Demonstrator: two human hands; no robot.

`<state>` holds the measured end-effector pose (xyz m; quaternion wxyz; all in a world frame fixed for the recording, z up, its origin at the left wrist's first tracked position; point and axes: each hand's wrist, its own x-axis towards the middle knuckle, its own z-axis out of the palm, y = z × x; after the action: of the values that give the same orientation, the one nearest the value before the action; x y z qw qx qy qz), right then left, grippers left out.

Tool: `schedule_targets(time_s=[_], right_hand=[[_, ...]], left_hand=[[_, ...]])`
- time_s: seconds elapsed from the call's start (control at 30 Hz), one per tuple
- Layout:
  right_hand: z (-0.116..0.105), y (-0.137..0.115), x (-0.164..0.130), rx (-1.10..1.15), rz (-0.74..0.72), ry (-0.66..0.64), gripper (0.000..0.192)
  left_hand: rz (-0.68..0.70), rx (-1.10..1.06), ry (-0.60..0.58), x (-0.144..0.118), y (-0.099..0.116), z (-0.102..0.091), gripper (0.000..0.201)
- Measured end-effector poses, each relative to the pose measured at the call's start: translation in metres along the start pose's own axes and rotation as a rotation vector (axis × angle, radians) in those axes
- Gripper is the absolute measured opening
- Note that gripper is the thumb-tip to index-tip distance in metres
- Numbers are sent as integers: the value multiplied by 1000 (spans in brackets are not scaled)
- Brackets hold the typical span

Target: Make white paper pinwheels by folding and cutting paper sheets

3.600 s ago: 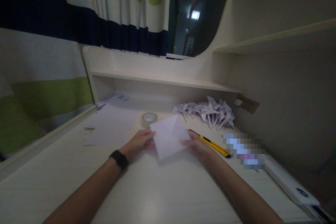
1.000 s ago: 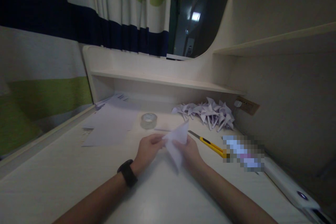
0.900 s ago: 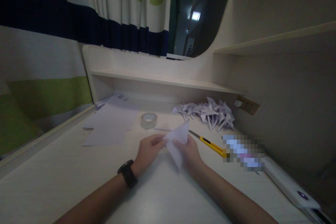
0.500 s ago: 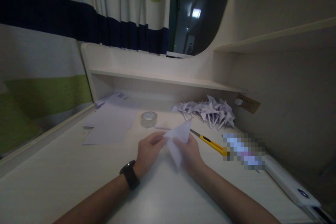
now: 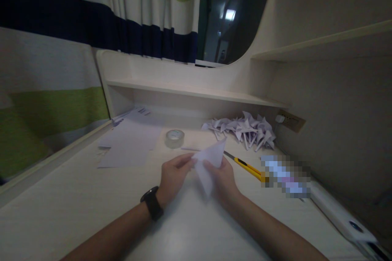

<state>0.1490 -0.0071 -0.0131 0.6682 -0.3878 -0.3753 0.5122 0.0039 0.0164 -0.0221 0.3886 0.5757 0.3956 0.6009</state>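
Centrally, above the desk [image 5: 183, 234], a folded white paper [image 5: 214, 154] hangs between both hands, one corner pointing to one o'clock and another dropping towards six. The left hand [image 5: 174, 176] comes in from eight o'clock, thumb and fingers pinching the paper's near-left edge, the wrist bent and the knuckles rounded upward. The right hand [image 5: 226, 178], at four o'clock, grips the other side, its thumb laid across the paper's face and its fingers mostly hidden behind. Both forearms slant up from the lower corners, the left one wearing a black watch [image 5: 152, 204] at the wrist.

Just beyond the fingers, towards ten o'clock, lies a thin white strip [image 5: 190, 149], with a clear tape roll [image 5: 174, 142] further out on the same line. Loose paper sheets [image 5: 131, 138] spread between nine and ten o'clock. A yellow utility knife [image 5: 249, 169] rests at about three o'clock, blade end nearest the right hand, and a heap of paper pinwheels [image 5: 248, 130] sits at two.
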Motion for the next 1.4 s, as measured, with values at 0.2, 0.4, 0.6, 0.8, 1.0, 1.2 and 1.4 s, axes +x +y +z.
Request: schedule_targets(time_s=[0.2,0.4,0.6,0.8,1.0,1.2,1.4], right_hand=[[-1,0,0,-10,2,27,52],[-2,1,0,-41,-5,34,52],[-1,-1,-2,-41,-15,36,52],[-2,0,-1,-37,0,40,50],[4,-4,-5,37,-8,-19,51],[2,-3,-4,-5,-15,-11,52],[-2,2,-4,-42,-25,-13,47]], left_hand=[[16,32,-19,0,-3,0,17],[-28,25,-14,0,1,1,17],[-34,25,14,-2,6,1,17],[-30,46,32,-2,3,1,21],[21,67,46,0,3,-2,22],[23,80,43,1,3,-3,20],[-3,84,34,1,2,-3,20]])
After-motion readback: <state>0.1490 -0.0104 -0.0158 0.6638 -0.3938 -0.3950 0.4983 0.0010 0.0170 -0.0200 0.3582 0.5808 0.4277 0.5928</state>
